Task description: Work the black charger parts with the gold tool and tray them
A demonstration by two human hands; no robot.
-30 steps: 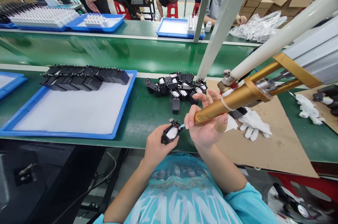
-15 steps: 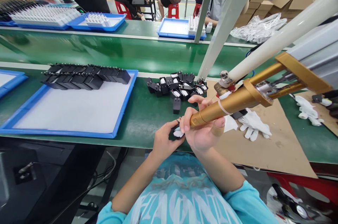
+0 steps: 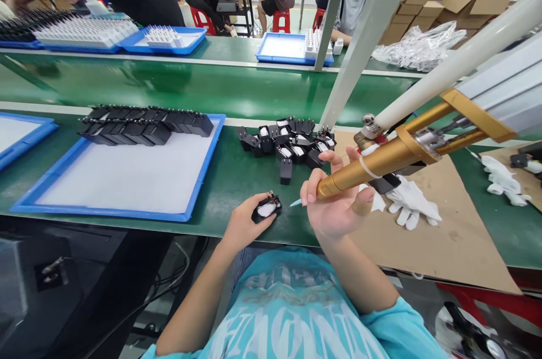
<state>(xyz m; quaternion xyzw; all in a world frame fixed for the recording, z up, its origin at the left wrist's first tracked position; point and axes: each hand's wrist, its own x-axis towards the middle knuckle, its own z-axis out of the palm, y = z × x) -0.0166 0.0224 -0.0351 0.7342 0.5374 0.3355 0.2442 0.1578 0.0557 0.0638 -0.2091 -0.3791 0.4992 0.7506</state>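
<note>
My left hand (image 3: pixel 242 224) grips a small black plug-adapter housing (image 3: pixel 267 210) near the table's front edge, its open side facing up and white material showing inside. My right hand (image 3: pixel 332 218) is closed around the front of a gold glue dispensing gun (image 3: pixel 359 174), thumb sticking out. The gun's thin teal nozzle (image 3: pixel 295 202) points left, a short gap from the housing. Beyond my hands lies a loose pile of black housings (image 3: pixel 298 151), some with white inside. One separate housing (image 3: pixel 285 171) stands just in front of that pile.
A blue-rimmed tray (image 3: pixel 185 215) on the left carries rows of black housings (image 3: pixel 148 132). At right, white gloves (image 3: pixel 412 201) lie on cardboard (image 3: pixel 449 246). A slanted metal post (image 3: pixel 359 37) and white pole (image 3: pixel 461 51) rise ahead. A co-worker's arm reaches over far trays.
My left hand has moved left with the housing, away from the nozzle. My right hand and the gun have shifted slightly right, and the teal nozzle now shows clear of the housing.
</note>
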